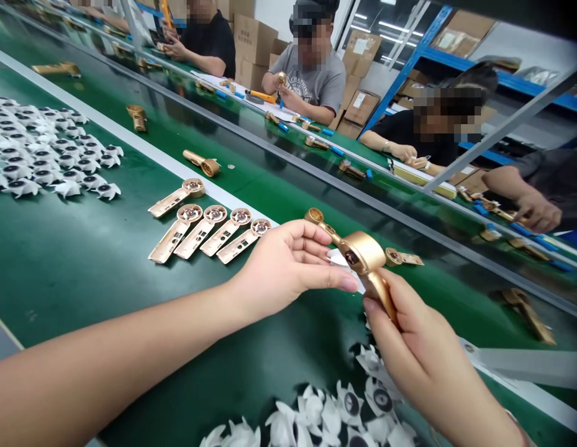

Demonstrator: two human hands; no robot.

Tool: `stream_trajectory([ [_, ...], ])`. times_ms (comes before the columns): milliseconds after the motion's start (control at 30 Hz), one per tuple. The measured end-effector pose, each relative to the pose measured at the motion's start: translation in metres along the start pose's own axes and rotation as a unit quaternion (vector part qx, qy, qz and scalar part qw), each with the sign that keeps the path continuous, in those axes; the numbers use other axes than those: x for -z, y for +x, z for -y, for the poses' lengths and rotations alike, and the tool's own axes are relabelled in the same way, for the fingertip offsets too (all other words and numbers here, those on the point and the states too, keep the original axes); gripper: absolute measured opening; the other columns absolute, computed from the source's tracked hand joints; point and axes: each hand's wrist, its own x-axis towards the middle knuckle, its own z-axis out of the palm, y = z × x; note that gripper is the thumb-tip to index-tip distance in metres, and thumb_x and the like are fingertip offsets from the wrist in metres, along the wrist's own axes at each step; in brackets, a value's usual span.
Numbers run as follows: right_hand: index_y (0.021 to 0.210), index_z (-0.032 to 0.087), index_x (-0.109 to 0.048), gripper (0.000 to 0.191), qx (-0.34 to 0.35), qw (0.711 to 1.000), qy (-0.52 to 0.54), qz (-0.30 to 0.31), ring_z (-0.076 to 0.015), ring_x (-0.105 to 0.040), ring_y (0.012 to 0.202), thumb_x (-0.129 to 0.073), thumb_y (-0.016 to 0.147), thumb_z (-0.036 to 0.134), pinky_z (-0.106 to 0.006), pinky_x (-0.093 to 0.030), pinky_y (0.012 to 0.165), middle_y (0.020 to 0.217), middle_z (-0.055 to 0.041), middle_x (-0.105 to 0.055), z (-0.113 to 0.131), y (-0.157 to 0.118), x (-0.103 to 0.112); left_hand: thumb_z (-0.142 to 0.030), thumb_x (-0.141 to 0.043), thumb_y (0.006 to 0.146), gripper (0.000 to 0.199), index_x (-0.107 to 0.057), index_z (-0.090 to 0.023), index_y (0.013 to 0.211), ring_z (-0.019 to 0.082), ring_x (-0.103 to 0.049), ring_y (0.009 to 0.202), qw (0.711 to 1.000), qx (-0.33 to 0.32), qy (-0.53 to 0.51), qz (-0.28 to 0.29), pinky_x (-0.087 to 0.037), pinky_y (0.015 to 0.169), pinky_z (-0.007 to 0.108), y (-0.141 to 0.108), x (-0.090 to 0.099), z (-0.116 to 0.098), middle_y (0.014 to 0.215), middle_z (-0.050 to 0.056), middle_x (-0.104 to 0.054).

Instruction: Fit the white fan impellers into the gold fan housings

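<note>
In my right hand (418, 347) is a gold handheld fan housing (365, 251), gripped by its handle with the round head up. My left hand (288, 267) is beside that head, fingers slightly curved and thumb apart, with no firm hold visible. A white patch shows between its fingers and the housing; whether it is a part or the table's stripe I cannot tell. Left of my left hand, several open gold fan shells (190, 230) lie in a row. White fan blades (335, 410) are heaped below my hands, and more white fan blades (41, 149) cover the table at far left.
A green conveyor belt (260, 192) runs diagonally past the table, beyond a white stripe (106, 127). It carries scattered gold fan parts (202, 162). Across it, several people work at a bench with gold and blue pieces. A metal bracket (525, 366) juts in at right.
</note>
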Motion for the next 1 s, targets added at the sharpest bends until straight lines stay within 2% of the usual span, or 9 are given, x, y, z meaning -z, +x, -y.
stream_trajectory([
  [267, 0.119, 0.026, -0.051, 0.023, 0.009, 1.0, -0.014, 0.005, -0.0123, -0.046, 0.047, -0.043, 0.098, 0.025, -0.022, -0.039, 0.04, 0.065, 0.0044, -0.054, -0.004, -0.002, 0.001, -0.014, -0.095, 0.05, 0.053, -0.06, -0.016, 0.09, 0.008, -0.069, 0.072, 1.0, -0.006, -0.006, 0.016, -0.056, 0.071, 0.018, 0.002, 0.001, 0.003, 0.075, -0.005, -0.069],
  [467, 0.115, 0.024, -0.05, 0.02, 0.036, 0.998, -0.039, 0.022, -0.0113, -0.047, 0.046, -0.043, 0.096, 0.021, -0.022, -0.039, 0.041, 0.065, 0.0038, -0.054, -0.007, -0.001, 0.003, -0.016, -0.096, 0.046, 0.053, -0.062, -0.015, 0.087, 0.008, -0.067, 0.07, 1.0, 0.001, 0.022, 0.0, -0.056, 0.071, 0.02, 0.001, 0.001, 0.004, 0.073, -0.005, -0.067],
  [667, 0.122, 0.02, -0.049, 0.033, 0.081, 0.991, -0.101, 0.037, -0.0125, -0.048, 0.043, -0.044, 0.09, 0.015, -0.024, -0.039, 0.04, 0.065, 0.0029, -0.057, -0.013, -0.003, 0.004, -0.01, -0.094, 0.046, 0.052, -0.063, -0.013, 0.087, 0.013, -0.069, 0.07, 0.998, 0.067, 0.007, -0.019, -0.056, 0.074, 0.029, 0.003, 0.0, 0.005, 0.074, 0.0, -0.07],
  [767, 0.117, 0.019, -0.05, 0.032, 0.092, 0.988, -0.114, 0.047, -0.0136, -0.048, 0.044, -0.044, 0.087, 0.014, -0.025, -0.037, 0.04, 0.069, 0.0011, -0.058, -0.012, -0.004, 0.005, -0.013, -0.094, 0.048, 0.056, -0.064, -0.011, 0.094, 0.015, -0.07, 0.075, 0.995, 0.1, -0.007, -0.01, -0.055, 0.08, 0.031, 0.003, 0.0, 0.006, 0.082, 0.004, -0.072],
  [833, 0.114, 0.021, -0.05, 0.027, 0.073, 0.993, -0.073, 0.064, -0.0141, -0.048, 0.047, -0.044, 0.088, 0.014, -0.026, -0.037, 0.042, 0.069, 0.0021, -0.057, -0.009, -0.004, 0.004, -0.019, -0.094, 0.051, 0.065, -0.061, -0.013, 0.107, 0.015, -0.069, 0.081, 0.995, 0.098, -0.002, -0.004, -0.053, 0.081, 0.03, 0.002, 0.001, 0.007, 0.093, 0.005, -0.07],
  [900, 0.11, 0.024, -0.05, 0.022, 0.054, 0.994, -0.004, 0.094, -0.0146, -0.05, 0.052, -0.043, 0.092, 0.015, -0.026, -0.04, 0.047, 0.068, 0.0029, -0.056, -0.004, -0.004, 0.003, -0.026, -0.095, 0.053, 0.078, -0.056, -0.018, 0.12, 0.013, -0.066, 0.081, 0.997, 0.078, 0.026, 0.003, -0.052, 0.076, 0.028, 0.001, 0.003, 0.01, 0.107, 0.006, -0.064],
  [1000, 0.11, 0.025, -0.052, 0.021, 0.044, 0.986, 0.082, 0.136, -0.0159, -0.058, 0.065, -0.043, 0.094, 0.017, -0.026, -0.045, 0.056, 0.078, 0.0008, -0.06, 0.001, -0.003, 0.007, -0.031, -0.096, 0.049, 0.09, -0.051, -0.026, 0.126, 0.008, -0.058, 0.07, 0.995, 0.02, 0.092, 0.03, -0.049, 0.063, 0.023, 0.001, 0.005, 0.016, 0.124, 0.005, -0.052],
])
